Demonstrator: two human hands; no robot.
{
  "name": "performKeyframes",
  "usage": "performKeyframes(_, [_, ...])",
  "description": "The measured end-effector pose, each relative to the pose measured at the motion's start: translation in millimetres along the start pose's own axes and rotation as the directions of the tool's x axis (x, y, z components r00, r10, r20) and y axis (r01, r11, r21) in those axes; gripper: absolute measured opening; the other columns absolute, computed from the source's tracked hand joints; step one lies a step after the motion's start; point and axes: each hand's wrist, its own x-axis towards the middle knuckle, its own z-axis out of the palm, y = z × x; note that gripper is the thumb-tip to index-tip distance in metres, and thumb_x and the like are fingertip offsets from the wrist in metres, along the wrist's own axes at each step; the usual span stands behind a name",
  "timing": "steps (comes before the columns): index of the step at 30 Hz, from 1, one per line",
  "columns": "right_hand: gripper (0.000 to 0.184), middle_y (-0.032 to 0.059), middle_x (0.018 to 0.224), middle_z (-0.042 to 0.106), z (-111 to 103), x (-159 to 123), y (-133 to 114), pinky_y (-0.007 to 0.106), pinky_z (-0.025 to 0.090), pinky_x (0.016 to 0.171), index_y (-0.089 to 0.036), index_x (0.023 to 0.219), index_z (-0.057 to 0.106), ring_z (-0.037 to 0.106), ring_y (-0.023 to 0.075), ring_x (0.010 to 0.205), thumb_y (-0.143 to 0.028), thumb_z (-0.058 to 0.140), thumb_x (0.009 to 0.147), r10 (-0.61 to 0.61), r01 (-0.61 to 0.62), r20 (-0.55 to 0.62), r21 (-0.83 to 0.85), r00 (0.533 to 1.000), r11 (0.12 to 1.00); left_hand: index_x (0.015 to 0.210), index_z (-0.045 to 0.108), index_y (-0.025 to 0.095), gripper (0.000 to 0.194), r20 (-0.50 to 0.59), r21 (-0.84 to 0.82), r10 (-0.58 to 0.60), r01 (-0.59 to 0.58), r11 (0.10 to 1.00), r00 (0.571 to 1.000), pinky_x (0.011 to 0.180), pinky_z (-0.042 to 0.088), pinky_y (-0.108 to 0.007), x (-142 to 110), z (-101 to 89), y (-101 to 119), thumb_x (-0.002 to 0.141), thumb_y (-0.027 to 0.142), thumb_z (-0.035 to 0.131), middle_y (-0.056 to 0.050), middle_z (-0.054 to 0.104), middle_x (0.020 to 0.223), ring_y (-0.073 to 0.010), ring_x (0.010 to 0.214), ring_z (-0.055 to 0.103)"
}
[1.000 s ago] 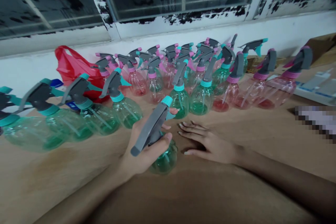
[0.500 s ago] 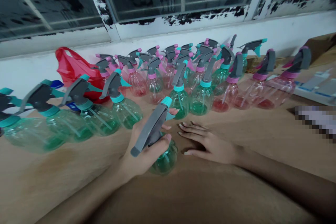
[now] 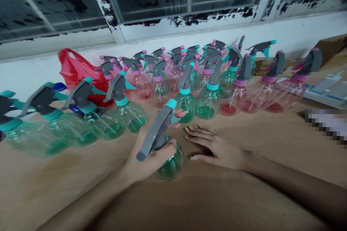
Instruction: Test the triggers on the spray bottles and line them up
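On the counter (image 3: 271, 144), the left hand (image 3: 146, 166) clasps a bottle (image 3: 172, 166), sprayer (image 3: 155, 130) on but handling seemingly unfinished, other bottles (image 3: 208, 101) beyond it, the right hand (image 3: 215, 148) loosely spread beside it.

Green spray bottle (image 3: 158, 133), left fingers (image 3: 166, 151) gripping

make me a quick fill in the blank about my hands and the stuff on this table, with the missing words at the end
1. The left hand grips the nearest spray bottle, whose body is tinted ____.
2. The right hand rests palm ____ on the table.
3. The plastic bag behind the other bottles is coloured ____.

Missing words: green; down; red.
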Motion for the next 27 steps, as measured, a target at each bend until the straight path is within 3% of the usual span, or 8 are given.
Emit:
performKeyframes(9, [0.061, 0.0047, 0.142, 0.031, -0.6, -0.4, -0.2, 0.045, 0.021, 0.109, -0.024, 0.136, 0.031, 0.027, 0.0212, 0.131, -0.050, 0.047, 0.083, -0.006, 0.006, -0.006, -0.005, 1.000, 1.000, 0.118, 0.049, 0.032, 0.057, -0.002, -0.050, 0.007, -0.007, 0.999, 1.000, 0.091, 0.047, -0.034, 1.0, 0.0, -0.6, 0.066, 0.008, 0.047, 0.003, 0.060, 0.117, -0.0220, 0.112, 0.053])
performKeyframes(17, [0.062, 0.0049, 0.142, 0.031, -1.2, 0.3, -1.0, 0.044, 0.020, 0.109, -0.023, 0.136, 0.031, 0.026, 0.0202, 0.131, -0.052, 0.045, 0.083, 0.000, 0.000, 0.011, -0.007, 1.000, 1.000, 0.103, 0.059, 0.030, 0.044, -0.026, 0.005, 0.038, -0.038, 0.999, 0.999, 0.084, 0.049, -0.033, -0.1, -0.2, -2.1, 0.066, 0.009, 0.047, 0.004, 0.070, 0.086, -0.0202, 0.097, 0.061])
performKeyframes(22, [0.062, 0.0053, 0.142, 0.031, -1.5, 0.6, -1.3, 0.044, 0.019, 0.109, -0.022, 0.136, 0.032, 0.027, 0.0202, 0.131, -0.052, 0.045, 0.083, 0.002, -0.002, 0.012, -0.001, 1.000, 1.000, 0.087, 0.062, 0.026, 0.023, -0.055, 0.049, 0.020, -0.017, 0.999, 0.998, 0.079, 0.052, -0.035, -2.4, -2.5, -5.3, 0.069, 0.019, 0.050, 0.000, 0.069, 0.084, -0.0209, 0.083, 0.064])
performKeyframes(27, [0.061, 0.0053, 0.142, 0.031, -2.0, 0.3, -1.6, 0.045, 0.020, 0.109, -0.022, 0.136, 0.031, 0.026, 0.0205, 0.131, -0.051, 0.045, 0.084, 0.006, -0.006, 0.009, -0.005, 1.000, 1.000, 0.101, 0.056, 0.028, 0.035, -0.055, -0.016, -0.005, 0.004, 1.000, 0.998, 0.084, 0.051, -0.035, -4.9, -1.7, -5.2, 0.068, 0.016, 0.052, -0.001, 0.062, 0.112, -0.0205, 0.094, 0.061])
